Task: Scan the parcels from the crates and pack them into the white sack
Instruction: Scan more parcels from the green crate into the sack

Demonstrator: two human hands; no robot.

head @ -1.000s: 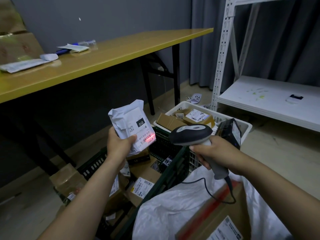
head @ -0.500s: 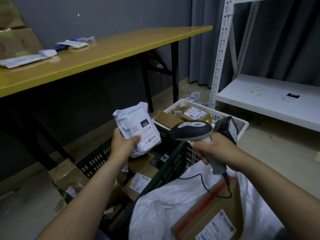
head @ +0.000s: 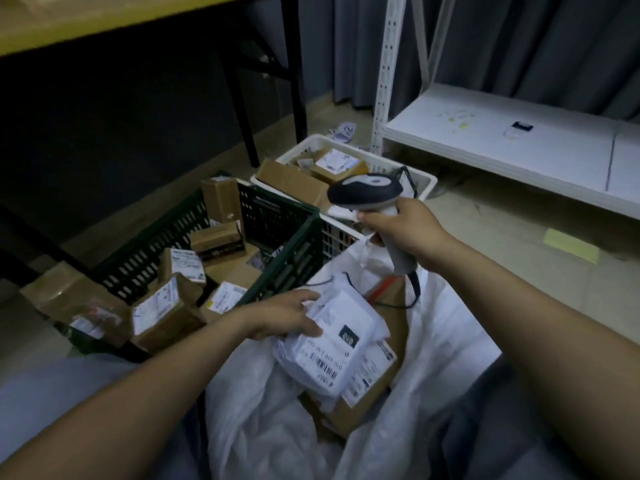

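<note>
Parcel storeroom: parcel-filled crates (head: 277, 220), metal shelving (head: 485, 143).

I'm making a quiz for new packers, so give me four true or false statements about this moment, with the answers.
1. The right hand holds the scanner. True.
2. The white parcel lies in the green crate. False: the left hand holds it over the sack.
3. A cardboard box is in the sack. True.
4. The white crate is empty. False: it holds cardboard parcels.
</note>
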